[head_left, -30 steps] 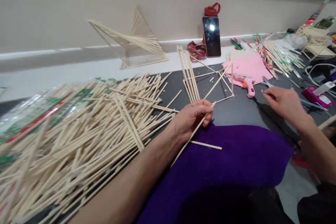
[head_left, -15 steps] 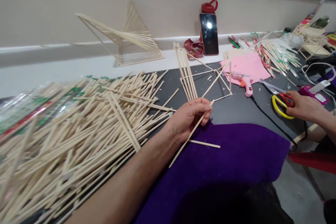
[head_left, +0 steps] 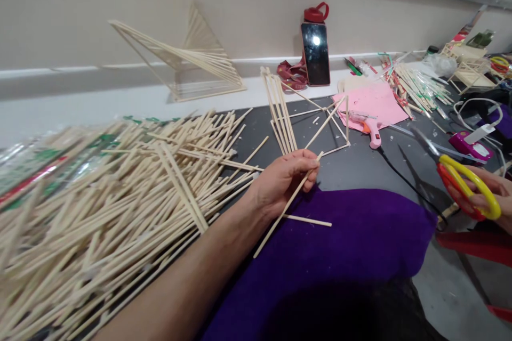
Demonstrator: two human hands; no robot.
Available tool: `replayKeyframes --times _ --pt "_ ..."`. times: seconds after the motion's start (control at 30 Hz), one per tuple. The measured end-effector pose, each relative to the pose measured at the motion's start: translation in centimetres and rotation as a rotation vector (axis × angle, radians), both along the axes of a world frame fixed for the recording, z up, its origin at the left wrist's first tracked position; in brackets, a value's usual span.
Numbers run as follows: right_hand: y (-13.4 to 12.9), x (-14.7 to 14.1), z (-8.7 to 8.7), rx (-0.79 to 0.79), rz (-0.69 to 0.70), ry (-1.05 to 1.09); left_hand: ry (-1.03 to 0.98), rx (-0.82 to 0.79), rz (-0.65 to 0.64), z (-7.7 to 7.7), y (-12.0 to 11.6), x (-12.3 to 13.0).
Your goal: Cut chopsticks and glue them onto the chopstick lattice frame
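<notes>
My left hand (head_left: pixel 292 173) pinches a thin wooden stick (head_left: pixel 276 229) between thumb and fingertips; the stick slants down toward me. Just beyond these fingers stands a small stick frame (head_left: pixel 325 128), with a fan of several sticks (head_left: pixel 283 117) on its left side. Whether the pinched stick is joined to the frame, I cannot tell. At the right edge my right hand (head_left: pixel 500 187) grips scissors (head_left: pixel 452 181) with yellow and red-orange handles, raised off the table, blades pointing up and left. Part of this hand is cut off by the picture edge.
A heap of loose sticks (head_left: pixel 120 213) covers the left side. A larger stick model (head_left: pixel 200 58) stands by the wall, left of an upright phone (head_left: pixel 315 56). A pink glue gun (head_left: pixel 374 130) lies on pink paper (head_left: pixel 390 104), its black cord (head_left: pixel 404 180) running toward the right.
My right hand has lifted the scissors off the table and brought them closer, turning the blades upward. My left hand keeps its pinch on the stick; the view has shifted slightly.
</notes>
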State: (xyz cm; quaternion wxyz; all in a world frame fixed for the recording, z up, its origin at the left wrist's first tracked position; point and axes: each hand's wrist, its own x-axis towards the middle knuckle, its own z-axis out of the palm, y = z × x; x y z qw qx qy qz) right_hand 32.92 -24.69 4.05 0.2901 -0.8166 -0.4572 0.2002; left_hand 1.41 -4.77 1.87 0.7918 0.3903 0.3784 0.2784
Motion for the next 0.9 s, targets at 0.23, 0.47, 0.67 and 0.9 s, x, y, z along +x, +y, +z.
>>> replayKeyframes --times 0.23,0.47,0.67,0.9 --pt "4.5 -7.2 1.5 0.604 0.497 0.564 -0.042 0.100 0.056 1.5 -0.1 0.0" --pt "12.9 -14.9 1.7 0.620 0.746 0.627 -0.134 0.354 0.231 4.5 0.5 -2.0" --pt "15.2 -15.9 -0.8 0.475 0.733 0.407 -0.092 0.515 0.368 5.7 1.5 -4.7" --pt "14.3 -15.1 -2.4 0.221 0.764 0.134 0.035 0.571 0.326 4.4 1.9 -5.0"
